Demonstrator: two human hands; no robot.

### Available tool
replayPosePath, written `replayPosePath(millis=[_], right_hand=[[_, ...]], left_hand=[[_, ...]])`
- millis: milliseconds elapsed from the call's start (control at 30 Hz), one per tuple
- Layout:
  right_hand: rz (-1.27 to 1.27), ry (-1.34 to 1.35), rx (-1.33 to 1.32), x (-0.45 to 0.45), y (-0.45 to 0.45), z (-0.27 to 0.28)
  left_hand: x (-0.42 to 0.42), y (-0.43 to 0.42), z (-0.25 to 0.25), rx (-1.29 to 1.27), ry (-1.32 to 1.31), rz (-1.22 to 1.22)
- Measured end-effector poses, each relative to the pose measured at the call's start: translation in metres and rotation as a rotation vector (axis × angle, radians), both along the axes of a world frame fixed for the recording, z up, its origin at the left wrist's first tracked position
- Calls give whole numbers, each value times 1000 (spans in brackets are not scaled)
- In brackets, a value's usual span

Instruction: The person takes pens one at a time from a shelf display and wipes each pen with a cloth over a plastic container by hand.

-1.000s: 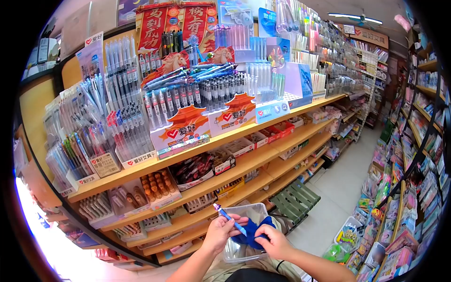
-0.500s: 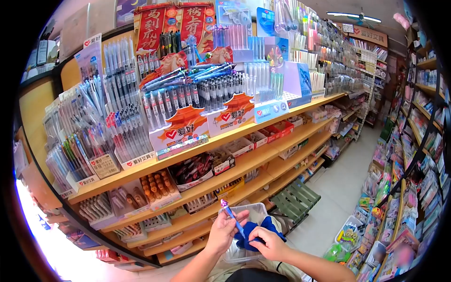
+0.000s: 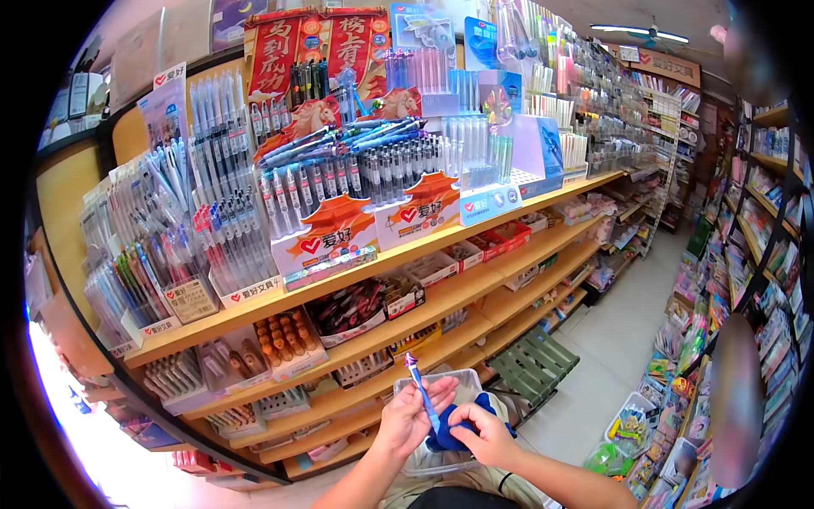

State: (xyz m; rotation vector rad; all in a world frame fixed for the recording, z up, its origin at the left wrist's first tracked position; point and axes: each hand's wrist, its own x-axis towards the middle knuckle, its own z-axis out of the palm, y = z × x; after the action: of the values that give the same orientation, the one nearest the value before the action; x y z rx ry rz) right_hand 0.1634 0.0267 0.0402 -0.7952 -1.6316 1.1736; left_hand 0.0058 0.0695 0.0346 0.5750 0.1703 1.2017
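A blue pen [image 3: 426,401] with a purple-and-pink topper slants upward in front of me. My left hand [image 3: 405,422] holds it, the pen lying across the palm and the fingers partly curled. My right hand [image 3: 482,434] is closed, its thumb and forefinger pinching a dark blue cloth [image 3: 446,439] at the pen's lower end. That lower end is partly hidden by the cloth and fingers. Below both hands stands a clear plastic bin [image 3: 468,377], and more of the blue cloth hangs over it.
A wooden shelf [image 3: 339,282] packed with pens in display boxes [image 3: 335,239] runs along the left. Lower shelves carry boxes of pens and small goods. A green slatted stool [image 3: 536,365] stands beside them. Stocked racks [image 3: 755,246] line the aisle's right side.
The pen has swung slightly more upright, and its topper has shifted a little right and up. Left fingers look somewhat straighter. The right hand stays at the pen's lower end with the cloth.
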Motion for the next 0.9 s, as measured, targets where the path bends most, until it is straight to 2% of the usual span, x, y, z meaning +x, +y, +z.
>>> replayPosePath(millis=[67,167,200,300,433,500,600,667,833,900], right_hand=[[71,-117,23,8,-7,-5],[-32,6,-26,14,-8,-9],[-96,128,-164,14,-9,1],[-199,292,-160,12,4,26],[-142,222,-75,-10,5,9],[-32,193,-61,-11,3,-3],[49,7,-46,0,-7,-10],[86,-55,-71,9,-10,-8],[-118,269,-160,13,0,17],[-137,252,-213,9,5,12]], left_hand=[[-3,0,2,-101,-92,-11],[-5,4,-3,-56,-129,-35],[-4,2,0,-61,-99,-25],[2,-3,0,-54,-120,-65],[10,-4,-1,-153,-12,16],[6,2,-9,-208,-74,1],[2,2,-12,-323,-117,6],[2,2,-12,-296,-124,-29],[8,0,-10,-290,-93,-76],[11,0,-18,-239,-35,-28]])
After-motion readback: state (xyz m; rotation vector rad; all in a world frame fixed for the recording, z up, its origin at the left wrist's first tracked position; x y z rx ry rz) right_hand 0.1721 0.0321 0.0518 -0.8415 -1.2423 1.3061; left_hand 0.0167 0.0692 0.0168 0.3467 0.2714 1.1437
